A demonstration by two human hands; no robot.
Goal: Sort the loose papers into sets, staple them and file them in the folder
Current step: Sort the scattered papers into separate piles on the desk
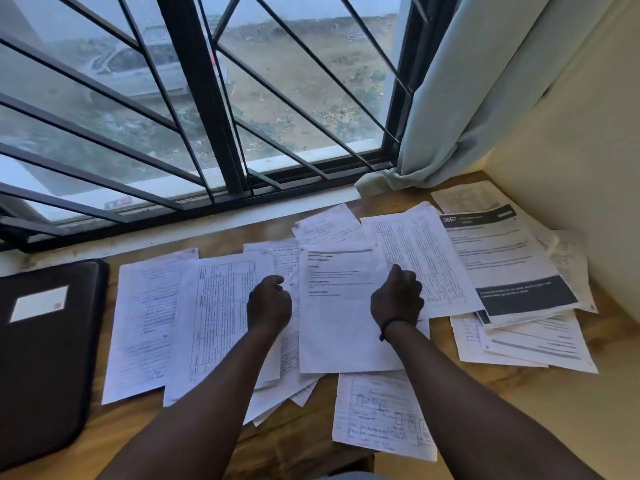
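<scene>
Nearest the viewer, a hand-drawn diagram sheet point(382, 415) lies alone at the surface point(301, 441) front edge, below and just beside the right forearm. Beyond it, the mostly blank typed sheet point(341, 317) lies on top of the central heap between both hands, long axis running away from the viewer. The left hand point(269, 304) sits at its left edge, fingers curled, seemingly pinching a sheet edge; the contact is not resolved. The right hand point(397, 296) rests at its right edge, fingers curled under; whether it grips paper cannot be told. Both hands are about equally near. The dark folder point(48, 344) lies closed, well apart to the left, cut off by the frame. Farther right, the sheet headed 3667 point(502, 261) tops another overlapped pile. No stapler is visible; print is illegible
</scene>
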